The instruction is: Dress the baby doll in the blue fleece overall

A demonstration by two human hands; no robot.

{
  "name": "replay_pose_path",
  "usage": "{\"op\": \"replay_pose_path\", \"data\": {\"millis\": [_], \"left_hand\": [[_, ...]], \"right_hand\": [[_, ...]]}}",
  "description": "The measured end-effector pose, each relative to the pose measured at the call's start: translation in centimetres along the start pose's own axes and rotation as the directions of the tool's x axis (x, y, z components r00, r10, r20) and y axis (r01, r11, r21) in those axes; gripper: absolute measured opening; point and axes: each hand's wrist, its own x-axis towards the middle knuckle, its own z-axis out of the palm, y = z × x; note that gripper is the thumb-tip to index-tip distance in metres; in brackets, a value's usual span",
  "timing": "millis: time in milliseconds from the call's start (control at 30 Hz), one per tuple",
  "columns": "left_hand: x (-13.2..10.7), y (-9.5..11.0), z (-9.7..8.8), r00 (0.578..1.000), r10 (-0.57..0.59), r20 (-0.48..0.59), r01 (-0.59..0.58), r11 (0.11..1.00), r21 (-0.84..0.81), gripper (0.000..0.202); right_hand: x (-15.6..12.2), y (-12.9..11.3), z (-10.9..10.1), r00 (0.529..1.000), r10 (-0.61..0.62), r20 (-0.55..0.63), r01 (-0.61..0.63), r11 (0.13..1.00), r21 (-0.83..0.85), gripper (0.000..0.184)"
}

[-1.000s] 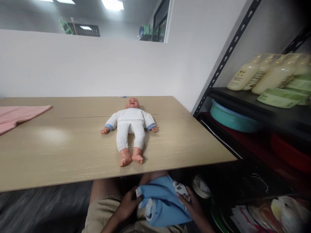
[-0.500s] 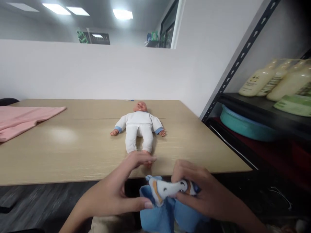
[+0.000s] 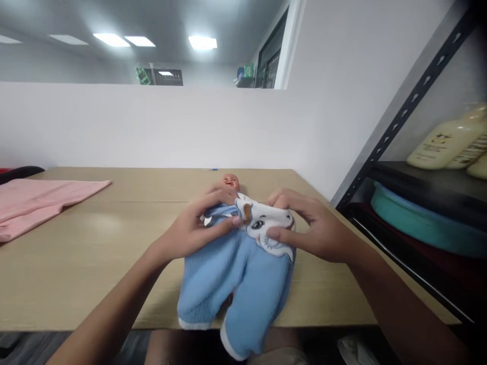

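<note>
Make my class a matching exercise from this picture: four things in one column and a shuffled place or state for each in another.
Things
1. Blue trousers
2. Pink cloth
3. Teal basin
4. Doll

Places or states
A. Below the bottles
B. Face up, body mostly hidden
C. Held by left hand and right hand
D. On the table's left part

Pairs: 1-C; 2-D; 3-A; 4-B

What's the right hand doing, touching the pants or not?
Touching. The head view shows the right hand gripping the pants, its thumb against the white animal face.
</note>
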Motion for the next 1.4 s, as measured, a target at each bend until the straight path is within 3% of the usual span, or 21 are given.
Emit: {"op": "replay_pose_path", "data": {"millis": [67, 167, 233, 300, 367, 467, 533, 567, 600, 667, 733, 800, 900, 1033, 1067, 1133, 1200, 1233, 1333, 1400], "left_hand": [[0.9, -0.6, -0.9, 0.999, 0.007, -0.037, -0.007, 1.000, 0.006, 0.009], [2.1, -1.2, -1.7, 0.999, -0.048, -0.024, 0.046, 0.994, -0.095, 0.007], [2.7, -1.5, -1.9, 0.997, -0.073, -0.036, 0.065, 0.981, -0.182, 0.008], [3.3, -1.8, -2.2, 0.994, -0.087, -0.069, 0.070, 0.972, -0.224, 0.011], [3.7, -2.1, -2.8, 0.990, -0.126, -0.060, 0.108, 0.964, -0.243, 0.014], [4.1, -2.8, -4.6, 0.971, -0.215, 0.106, 0.231, 0.957, -0.174, 0.024], [4.3, -3.6, -5.7, 0.935, -0.260, 0.242, 0.284, 0.956, -0.072, 0.031], [4.3, -4.0, -6.0, 0.922, -0.272, 0.275, 0.296, 0.954, -0.048, 0.032], [4.3, -4.5, -6.1, 0.918, -0.281, 0.280, 0.307, 0.950, -0.055, 0.031], [4.3, -5.5, -5.7, 0.937, -0.275, 0.213, 0.308, 0.941, -0.139, 0.032], [4.4, -6.5, -5.0, 0.953, -0.276, 0.127, 0.298, 0.930, -0.215, 0.035], [4.5, -7.2, -4.3, 0.943, -0.299, 0.146, 0.327, 0.914, -0.241, 0.038], [4.7, -8.1, -4.5, 0.875, -0.344, 0.339, 0.439, 0.861, -0.258, 0.036], [4.7, -9.3, -5.8, 0.715, -0.289, 0.636, 0.551, 0.793, -0.259, 0.028], [4.7, -9.6, -6.0, 0.711, -0.260, 0.654, 0.536, 0.802, -0.263, 0.027], [4.6, -10.1, -6.2, 0.764, -0.218, 0.607, 0.473, 0.830, -0.297, 0.028], [4.6, -10.4, -6.3, 0.809, -0.220, 0.544, 0.446, 0.834, -0.326, 0.035], [4.7, -10.5, -6.3, 0.807, -0.240, 0.539, 0.462, 0.826, -0.324, 0.038], [4.7, -10.5, -6.3, 0.724, -0.323, 0.610, 0.527, 0.829, -0.187, 0.041], [4.7, -10.5, -6.2, 0.614, -0.393, 0.685, 0.575, 0.817, -0.047, 0.041]], "right_hand": [[1.6, 0.0, -0.1, 0.996, -0.071, -0.062, 0.066, 0.995, -0.075, 0.019], [3.8, 0.5, -0.6, 0.996, -0.050, -0.071, 0.043, 0.994, -0.096, 0.020], [5.0, 1.5, -1.1, 0.996, -0.013, 0.083, 0.015, 1.000, -0.024, 0.024], [5.8, 2.7, -1.5, 0.950, -0.005, 0.312, -0.026, 0.995, 0.096, 0.031], [6.2, 3.9, -1.7, 0.917, -0.011, 0.400, -0.077, 0.976, 0.204, 0.036], [6.2, 5.3, -1.4, 0.983, 0.034, 0.180, -0.091, 0.944, 0.318, 0.036], [6.0, 6.1, -1.1, 0.996, 0.086, 0.034, -0.092, 0.927, 0.364, 0.039], [5.9, 6.6, -1.0, 0.994, 0.112, 0.015, -0.110, 0.923, 0.369, 0.042], [5.8, 7.1, -0.8, 0.990, 0.136, 0.038, -0.141, 0.923, 0.358, 0.047], [5.8, 8.0, -0.4, 0.966, 0.175, 0.191, -0.226, 0.930, 0.291, 0.059], [5.9, 8.8, 0.2, 0.905, 0.204, 0.374, -0.300, 0.928, 0.221, 0.070], [6.0, 9.1, 0.7, 0.860, 0.189, 0.473, -0.317, 0.925, 0.208, 0.076], [5.9, 9.0, 1.4, 0.879, 0.135, 0.457, -0.284, 0.918, 0.276, 0.073], [5.3, 8.7, 1.8, 0.904, 0.194, 0.380, -0.363, 0.818, 0.446, 0.069], [5.1, 8.6, 1.9, 0.901, 0.226, 0.370, -0.391, 0.791, 0.471, 0.070], [5.2, 8.5, 1.9, 0.885, 0.247, 0.393, -0.421, 0.787, 0.452, 0.069], [5.6, 8.5, 2.0, 0.860, 0.189, 0.473, -0.392, 0.840, 0.377, 0.062], [5.9, 8.4, 2.1, 0.844, 0.145, 0.516, -0.361, 0.866, 0.346, 0.058], [6.7, 8.7, 2.4, 0.803, 0.032, 0.595, -0.284, 0.899, 0.334, 0.043], [6.8, 9.1, 2.7, 0.793, -0.003, 0.610, -0.282, 0.885, 0.371, 0.033]]}}
